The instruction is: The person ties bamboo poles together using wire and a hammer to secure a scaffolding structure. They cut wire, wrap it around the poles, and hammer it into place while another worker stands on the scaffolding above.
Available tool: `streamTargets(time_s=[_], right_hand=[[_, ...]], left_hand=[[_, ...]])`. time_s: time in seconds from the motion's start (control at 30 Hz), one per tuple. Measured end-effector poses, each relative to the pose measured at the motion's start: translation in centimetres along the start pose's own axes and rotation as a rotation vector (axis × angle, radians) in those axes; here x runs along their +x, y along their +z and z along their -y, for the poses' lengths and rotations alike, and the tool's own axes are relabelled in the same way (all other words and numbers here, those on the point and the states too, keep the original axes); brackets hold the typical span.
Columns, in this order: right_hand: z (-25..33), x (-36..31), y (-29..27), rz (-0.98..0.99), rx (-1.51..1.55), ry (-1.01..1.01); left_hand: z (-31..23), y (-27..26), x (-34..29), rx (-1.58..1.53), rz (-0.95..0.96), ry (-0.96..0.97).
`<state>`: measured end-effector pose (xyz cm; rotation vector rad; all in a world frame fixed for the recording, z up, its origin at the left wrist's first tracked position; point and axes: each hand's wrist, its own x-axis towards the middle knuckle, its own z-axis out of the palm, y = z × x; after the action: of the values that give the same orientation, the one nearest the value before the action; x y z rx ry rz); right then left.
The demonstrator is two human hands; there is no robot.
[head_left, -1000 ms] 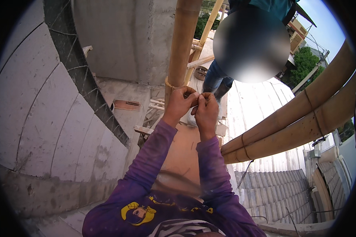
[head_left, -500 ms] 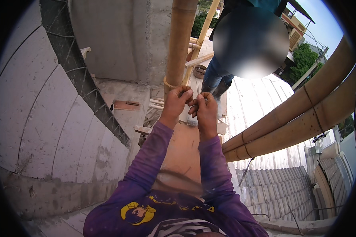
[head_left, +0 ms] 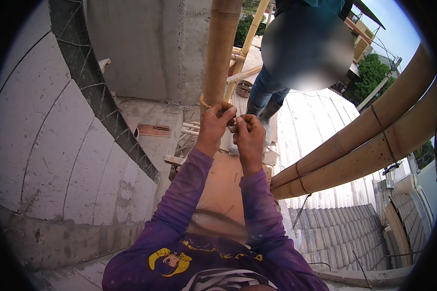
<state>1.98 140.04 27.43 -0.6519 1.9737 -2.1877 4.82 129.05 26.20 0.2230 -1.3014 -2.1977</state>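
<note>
My left hand (head_left: pixel 217 125) and my right hand (head_left: pixel 249 138) meet in front of me at chest height, with the fingertips almost touching. Each is closed in a pinch of thumb against forefinger. Whatever they pinch is too fine to make out; a faint thin line shows just above the fingertips. Right behind my left hand rises a thick upright bamboo pole (head_left: pixel 221 53) with a tie around it. Below both hands lies a reddish-brown board (head_left: pixel 223 182).
Another person in jeans (head_left: pixel 261 87) and boots stands just ahead, near a round container (head_left: pixel 243 88). Two lashed bamboo poles (head_left: pixel 340 148) slant along my right, above metal roofing (head_left: pixel 306 119). A pale block wall (head_left: pixel 48 136) with a dark lattice-like strip (head_left: pixel 99 102) flanks my left.
My right hand has shifted slightly left and its fingers have curled in more, closer to the left hand. My left hand stays nearly in place, still pinching.
</note>
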Motion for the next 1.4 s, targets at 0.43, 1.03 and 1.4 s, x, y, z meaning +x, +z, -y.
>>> streamTargets(time_s=[0.43, 1.03, 1.4], right_hand=[[1.6, -0.2, -0.1, 0.007, -0.083, -0.004], [2.1, 1.2, -1.5, 0.134, -0.067, 0.064], [2.4, 0.7, -1.5, 0.149, -0.085, 0.071]], left_hand=[[0.9, -0.3, 0.1, -0.044, 0.059, -0.029], [0.9, -0.7, 0.3, -0.231, 0.153, -0.111], [0.8, 0.1, 0.0, -0.179, 0.091, -0.053]])
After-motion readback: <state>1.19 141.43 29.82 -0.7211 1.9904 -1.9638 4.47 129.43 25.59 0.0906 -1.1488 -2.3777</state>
